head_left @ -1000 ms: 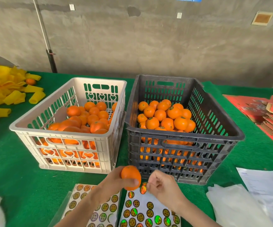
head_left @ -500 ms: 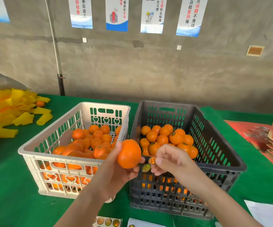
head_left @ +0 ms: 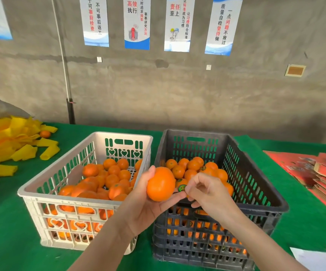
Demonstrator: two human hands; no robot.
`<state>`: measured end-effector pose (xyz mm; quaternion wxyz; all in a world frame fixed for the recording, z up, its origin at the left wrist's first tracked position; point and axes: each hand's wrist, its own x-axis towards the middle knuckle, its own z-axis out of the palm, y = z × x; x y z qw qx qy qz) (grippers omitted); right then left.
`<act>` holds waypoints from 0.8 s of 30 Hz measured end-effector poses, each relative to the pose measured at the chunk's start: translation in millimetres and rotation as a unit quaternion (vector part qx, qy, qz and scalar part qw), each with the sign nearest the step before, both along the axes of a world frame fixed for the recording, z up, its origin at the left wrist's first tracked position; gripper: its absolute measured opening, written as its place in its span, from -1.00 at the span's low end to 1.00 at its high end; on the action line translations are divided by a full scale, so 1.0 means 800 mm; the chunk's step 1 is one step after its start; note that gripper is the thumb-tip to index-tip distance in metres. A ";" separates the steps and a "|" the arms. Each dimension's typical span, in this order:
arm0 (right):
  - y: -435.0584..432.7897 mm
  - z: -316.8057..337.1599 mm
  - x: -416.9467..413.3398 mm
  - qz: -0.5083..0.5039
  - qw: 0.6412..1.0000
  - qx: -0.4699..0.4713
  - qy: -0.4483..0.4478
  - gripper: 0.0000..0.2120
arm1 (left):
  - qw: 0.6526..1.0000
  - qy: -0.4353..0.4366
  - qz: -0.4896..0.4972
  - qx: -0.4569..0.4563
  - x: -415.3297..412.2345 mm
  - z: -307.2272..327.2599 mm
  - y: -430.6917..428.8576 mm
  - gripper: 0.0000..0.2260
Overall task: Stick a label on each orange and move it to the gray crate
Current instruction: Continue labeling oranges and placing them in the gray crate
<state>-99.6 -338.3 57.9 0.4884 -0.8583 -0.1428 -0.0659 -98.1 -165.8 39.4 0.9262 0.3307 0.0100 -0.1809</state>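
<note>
Orange (head_left: 161, 183): centre frame, gripped in left hand (head_left: 144, 204), over the near rim of gray crate (head_left: 256, 173), white crate (head_left: 40, 184) to its left. Label (head_left: 181, 187): pinched by right hand (head_left: 207, 192), just beside the fruit's right flank; contact not discernible. Step in hand, judged: sticking. Best done by pressing label flat on smooth skin, rubbing edges down, then lowering fruit gently into gray crate.

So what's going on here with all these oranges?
A person is labelling oranges by hand. The left hand grips an orange over the near edges of the two crates. The right hand seems to pinch a round sticker right beside it, and the sticker is not visibly on the fruit yet. The white crate holds a pile of oranges. The gray crate holds more, some of them with labels.
</note>
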 end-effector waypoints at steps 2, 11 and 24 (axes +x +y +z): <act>0.000 -0.001 -0.001 -0.002 1.000 0.006 -0.026 -0.81 | 1.000 -0.008 -0.002 0.024 0.001 -0.001 -0.001 -0.31; -0.006 0.035 0.002 0.189 0.979 -0.050 -0.059 -0.71 | 0.954 -0.183 0.001 0.238 0.001 -0.005 0.000 -0.60; 0.008 0.043 -0.008 0.082 0.977 -0.142 -0.136 -0.85 | 0.932 -0.230 0.011 0.280 0.003 -0.005 -0.001 -0.49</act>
